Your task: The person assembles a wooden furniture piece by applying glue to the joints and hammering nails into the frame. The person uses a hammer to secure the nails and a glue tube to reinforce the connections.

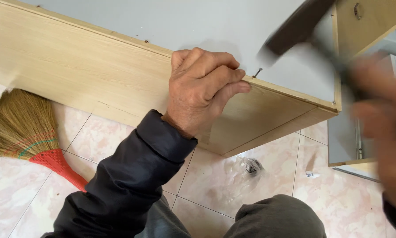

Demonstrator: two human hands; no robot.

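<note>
At the far left a straw broom with a red plastic neck (35,136) lies on the pale marbled floor tiles (118,141), touching nothing that is being worked on. Above it runs the long light-wood side panel of a cabinet (88,75), laid on its side, with a flat grey back board (171,22) set on top of its edge. Two or three small dark dots along that upper seam, left of the hand, look like nail heads already sunk flush, so part of the board seems to be fastened.

The left hand (202,88), coming out of a dark jacket sleeve, rests on the wooden edge with its fingers curled nearly closed; thumb and forefinger pinch or steady a small metal nail (256,73) that stands tilted at the seam between grey board and wood. Most of its shank shows, so this nail is judged barely started.

Right of the nail a dark hammer head (295,26) is smeared by motion above the board. The right hand (383,114) is a blur too; it appears closed around the dark handle, though the grip itself cannot be made out clearly. The corner of the board beyond it shows one small fastener. On the floor below lies a crumpled clear plastic bag (246,169), and a second wood-and-grey panel piece (370,17) stands at the right.
</note>
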